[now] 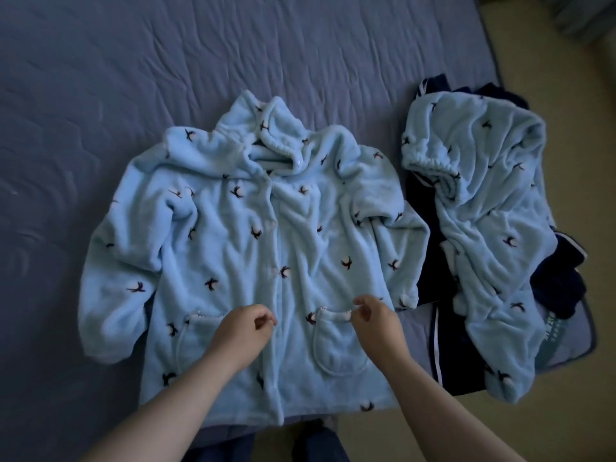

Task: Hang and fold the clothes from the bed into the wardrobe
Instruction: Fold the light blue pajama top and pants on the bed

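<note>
While both hands work low on the pale blue fleece pajama top (pixel 246 248), the left hand (pixel 245 331) sits at the button placket, its fingers curled in with thumb and forefinger pinched together, apparently nipping the placket edge, though the grip itself is too small to confirm. On the other side of the placket, the right hand (pixel 376 320) hovers at the upper rim of the top's patch pocket (pixel 336 341), fingers likewise curled and pinched at the scalloped trim. This top lies front-up and spread flat on the blue quilted bed (pixel 166 61), collar pointing away from the person, sleeves angled down along its sides, hem at the near edge of the mattress. Just beyond the top's sleeve on the right-hand side lies a rumpled heap: matching pale blue fleece pajama bottoms (pixel 483 228) with an elastic waistband, draped over dark navy clothes (pixel 433 295) with white stripes. That heap touches the sleeve cuff and hangs over the bed's corner. Past the heap, beige floor (pixel 583 195) shows.
</note>
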